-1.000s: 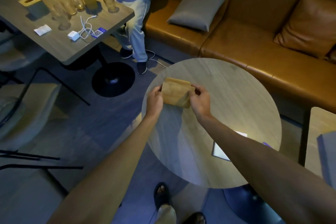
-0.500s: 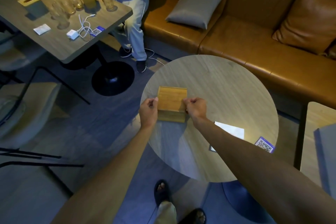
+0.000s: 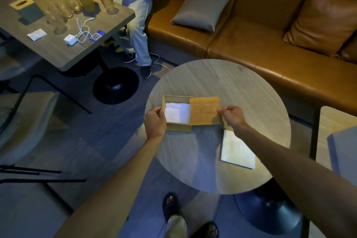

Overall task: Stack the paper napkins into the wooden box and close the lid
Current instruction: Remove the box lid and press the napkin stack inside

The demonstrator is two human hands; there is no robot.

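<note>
Hands: L hand (image 3: 155,121) grips box (image 3: 179,127) wall, R hand (image 3: 230,115) pinches lid (image 3: 204,111), half-open; box near table (image 3: 212,83) L edge.

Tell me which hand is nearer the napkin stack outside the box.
Right. The right hand pinches the lid just beyond the napkin stack; the left hand grips the other end of the box.

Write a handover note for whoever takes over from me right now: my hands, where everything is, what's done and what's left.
Left hand: grips the left end of the wooden box on the round table.
Right hand: pinches the right edge of the sliding lid, which covers only the box's right half.
Done: white napkins lie in the open left half.
Left: the loose stack on the table by the right forearm goes in, then slide the lid shut.
</note>
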